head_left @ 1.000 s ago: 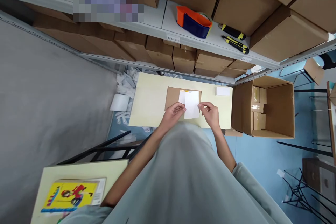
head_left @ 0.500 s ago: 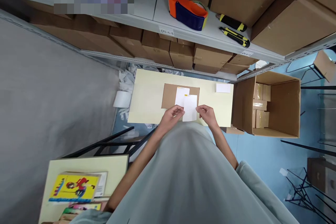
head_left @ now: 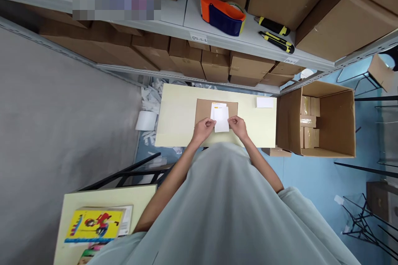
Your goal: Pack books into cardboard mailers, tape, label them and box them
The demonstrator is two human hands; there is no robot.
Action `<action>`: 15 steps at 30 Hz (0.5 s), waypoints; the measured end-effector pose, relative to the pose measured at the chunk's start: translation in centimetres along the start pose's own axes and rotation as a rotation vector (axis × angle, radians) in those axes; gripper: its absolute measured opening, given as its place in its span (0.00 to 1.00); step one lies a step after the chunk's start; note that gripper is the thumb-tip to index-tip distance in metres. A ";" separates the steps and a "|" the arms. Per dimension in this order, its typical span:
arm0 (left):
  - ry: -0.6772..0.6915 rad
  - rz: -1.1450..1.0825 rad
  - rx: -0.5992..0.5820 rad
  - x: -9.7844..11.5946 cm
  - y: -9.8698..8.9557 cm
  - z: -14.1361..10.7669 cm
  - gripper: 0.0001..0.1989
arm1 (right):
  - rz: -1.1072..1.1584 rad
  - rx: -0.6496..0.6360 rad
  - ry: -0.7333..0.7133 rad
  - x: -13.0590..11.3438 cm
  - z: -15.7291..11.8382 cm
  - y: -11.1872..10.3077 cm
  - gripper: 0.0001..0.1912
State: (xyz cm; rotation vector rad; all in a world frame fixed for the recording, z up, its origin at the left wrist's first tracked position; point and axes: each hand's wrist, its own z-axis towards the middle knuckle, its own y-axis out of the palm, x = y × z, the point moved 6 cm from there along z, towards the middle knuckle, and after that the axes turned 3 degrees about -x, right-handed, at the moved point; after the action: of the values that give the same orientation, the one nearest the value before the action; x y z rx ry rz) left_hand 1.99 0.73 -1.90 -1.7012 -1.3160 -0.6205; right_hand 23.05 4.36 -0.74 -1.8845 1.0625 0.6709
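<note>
A white paper slip (head_left: pixel 222 121) with a small yellow mark at its top is pinched at its left edge by my left hand (head_left: pixel 204 128) and at its right edge by my right hand (head_left: pixel 238 127). Behind it a second white slip (head_left: pixel 212 112) shows, partly covered by the first. Both overlap a flat brown cardboard piece (head_left: pixel 203 108), which lies on the pale yellow table (head_left: pixel 177 116). Whether the held slip touches what is under it cannot be told.
Beyond the table stands a metal shelf (head_left: pixel 174 16) with cartons, a tape dispenser (head_left: pixel 222 15) and two cutters (head_left: pixel 276 42). An open carton (head_left: pixel 337 120) holding small boxes is at the right. A white stack (head_left: pixel 264 102) lies on the table; yellow book (head_left: pixel 95 224) lower left.
Both hands have moved forward with the held slip, away from my body. The slip now covers more of the second slip and the cardboard.
</note>
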 end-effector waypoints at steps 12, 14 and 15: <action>-0.034 0.279 -0.038 -0.3 -1.1 5.1 0.12 | -0.299 0.085 0.070 -0.6 3.1 1.7 0.08; -0.029 0.286 -0.052 -0.4 -1.1 5.1 0.12 | -0.314 0.083 0.065 -0.7 3.1 1.9 0.08; -0.029 0.291 -0.056 -0.5 -1.2 5.1 0.13 | -0.323 0.081 0.062 -0.7 3.1 2.0 0.08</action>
State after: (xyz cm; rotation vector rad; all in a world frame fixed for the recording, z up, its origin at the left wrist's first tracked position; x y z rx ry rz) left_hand 0.10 4.95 -4.44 -1.9084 -1.0504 -0.4675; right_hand 20.83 6.77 -2.57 -1.9584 0.7849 0.3802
